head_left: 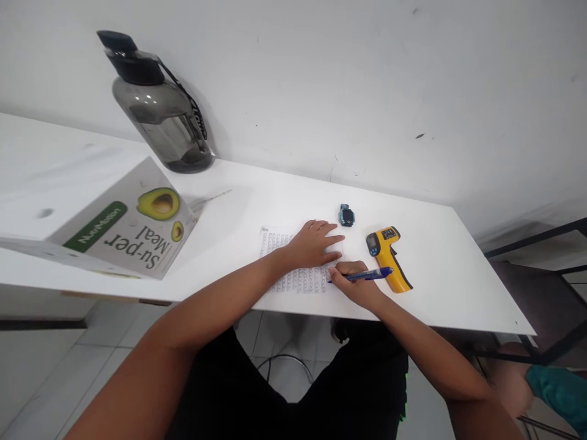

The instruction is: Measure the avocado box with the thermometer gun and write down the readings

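- Pen [369, 275], just one and blue, sits in the right hand [356, 282]. The fingers pinch it near its tip, maybe because that makes a small point easy to steer. Its tip is down by the paper, but I can't tell if it touches.
- The left hand [313, 245] holds nothing. It lies flat on the paper with its fingers spread, most likely to stop the sheet from sliding. That makes two hands.
- One paper [305, 280] shows under the left hand, near the front edge of the surface [449, 269]. It has many rows of tiny marks, too small to read or count. It may be there so both hands can rest on it.
- One watch [347, 216] lies just past the left hand's fingertips, off the paper.
- One yellow thermometer gun [398, 275] lies to the right, near the pen's back end. These two seem put aside so the paper has room.
- One big box [132, 226] is well to the left, with two avocado halves pictured on its front.
- One gray bottle [160, 116] stands behind the box by the wall [367, 91], perhaps so no arm bumps it.
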`<state>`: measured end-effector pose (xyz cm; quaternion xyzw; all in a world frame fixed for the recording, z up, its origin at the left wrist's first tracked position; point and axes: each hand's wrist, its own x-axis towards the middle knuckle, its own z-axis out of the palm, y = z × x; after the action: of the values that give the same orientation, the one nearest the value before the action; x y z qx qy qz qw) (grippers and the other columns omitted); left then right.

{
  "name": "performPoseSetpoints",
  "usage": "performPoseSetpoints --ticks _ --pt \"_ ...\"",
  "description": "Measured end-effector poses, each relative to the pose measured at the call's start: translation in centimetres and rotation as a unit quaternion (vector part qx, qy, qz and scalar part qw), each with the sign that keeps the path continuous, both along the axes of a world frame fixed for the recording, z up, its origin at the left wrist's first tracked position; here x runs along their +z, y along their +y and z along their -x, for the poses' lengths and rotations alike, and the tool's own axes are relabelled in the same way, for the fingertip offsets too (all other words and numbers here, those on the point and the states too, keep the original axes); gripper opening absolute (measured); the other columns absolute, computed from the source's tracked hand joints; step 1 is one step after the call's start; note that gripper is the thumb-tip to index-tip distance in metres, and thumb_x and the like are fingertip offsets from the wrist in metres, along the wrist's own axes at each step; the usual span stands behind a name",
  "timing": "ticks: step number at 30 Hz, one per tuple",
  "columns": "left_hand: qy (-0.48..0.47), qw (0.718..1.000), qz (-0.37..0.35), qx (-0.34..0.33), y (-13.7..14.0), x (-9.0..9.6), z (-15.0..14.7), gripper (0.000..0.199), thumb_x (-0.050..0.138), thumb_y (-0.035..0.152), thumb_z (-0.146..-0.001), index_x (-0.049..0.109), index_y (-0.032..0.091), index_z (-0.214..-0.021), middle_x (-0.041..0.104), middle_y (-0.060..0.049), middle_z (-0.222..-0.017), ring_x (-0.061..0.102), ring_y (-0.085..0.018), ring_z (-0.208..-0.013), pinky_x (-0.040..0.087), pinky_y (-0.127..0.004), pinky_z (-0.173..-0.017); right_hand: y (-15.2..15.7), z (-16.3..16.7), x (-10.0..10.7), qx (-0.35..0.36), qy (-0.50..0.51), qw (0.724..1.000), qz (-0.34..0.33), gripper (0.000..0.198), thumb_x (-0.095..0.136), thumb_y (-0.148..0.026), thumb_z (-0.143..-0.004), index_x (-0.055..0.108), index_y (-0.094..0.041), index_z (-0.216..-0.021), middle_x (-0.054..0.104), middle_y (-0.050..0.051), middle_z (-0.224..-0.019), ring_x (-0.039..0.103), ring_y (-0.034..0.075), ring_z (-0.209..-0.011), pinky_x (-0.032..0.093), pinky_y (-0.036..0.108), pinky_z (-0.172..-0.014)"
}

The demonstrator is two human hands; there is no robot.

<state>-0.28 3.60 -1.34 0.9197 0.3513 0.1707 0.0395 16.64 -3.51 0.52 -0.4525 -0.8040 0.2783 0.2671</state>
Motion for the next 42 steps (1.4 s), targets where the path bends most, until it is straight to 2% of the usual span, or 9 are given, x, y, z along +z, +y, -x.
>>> performPoseSetpoints --ticks 4,12,25,35,42 --pt "0.0 1.0 -0.001 0.001 0.04 -0.09 0.03 0.049 0.04 0.051 -0.093 0.052 0.026 -0.134 0.046 -0.01 -0.144 0.041 -0.029 -0.13 0.032 -0.046 -0.106 0.01 0.08 0.04 -0.006 0.002 1.0 -0.008 0.042 0.043 -0.036 -0.089 0.027 -0.022 -0.053 0.036 -0.004 -0.047 0.036 0.01 -0.046 0.029 0.027 -0.05" --pt "0.001 1.0 0.01 0.007 0.04 -0.01 0.02 0.056 0.039 0.054 -0.093 0.047 0.022 -0.138 0.046 -0.01 -0.144 0.04 -0.029 -0.13 0.031 -0.046 -0.106 0.08 -0.19 -0.19 0.021 -0.003 1.0 0.019 0.04 0.043 -0.035 -0.09 0.036 -0.021 -0.053 0.046 -0.002 -0.05 0.043 0.011 -0.049 0.033 0.026 -0.051" --pt "0.008 1.0 0.022 0.007 0.04 0.19 -0.01 0.056 0.038 0.055 -0.093 0.051 0.02 -0.134 0.045 -0.011 -0.145 0.04 -0.029 -0.131 0.03 -0.047 -0.107 -0.01 -0.03 -0.14 -0.011 0.013 1.0 -0.003 0.043 0.042 -0.038 -0.09 0.028 -0.022 -0.053 0.034 -0.004 -0.047 0.034 0.01 -0.046 0.028 0.026 -0.049" --pt "0.0 1.0 0.027 0.011 0.0 0.2 -0.04 0.055 0.039 0.055 -0.092 0.052 0.02 -0.132 0.046 -0.01 -0.145 0.04 -0.028 -0.131 0.029 -0.045 -0.107 -0.02 0.02 -0.07 -0.012 0.008 1.0 0.0 0.043 0.043 -0.037 -0.089 0.026 -0.022 -0.053 0.033 -0.005 -0.047 0.034 0.01 -0.046 0.028 0.026 -0.049" --pt "-0.003 0.999 0.029 0.013 -0.04 0.24 -0.04 0.053 0.039 0.055 -0.092 0.051 0.021 -0.131 0.046 -0.009 -0.144 0.04 -0.027 -0.131 0.029 -0.044 -0.108 -0.12 -0.01 0.12 -0.011 0.002 1.0 0.006 0.044 0.039 -0.04 -0.091 0.029 -0.022 -0.052 0.038 -0.003 -0.048 0.037 0.011 -0.047 0.029 0.027 -0.049"
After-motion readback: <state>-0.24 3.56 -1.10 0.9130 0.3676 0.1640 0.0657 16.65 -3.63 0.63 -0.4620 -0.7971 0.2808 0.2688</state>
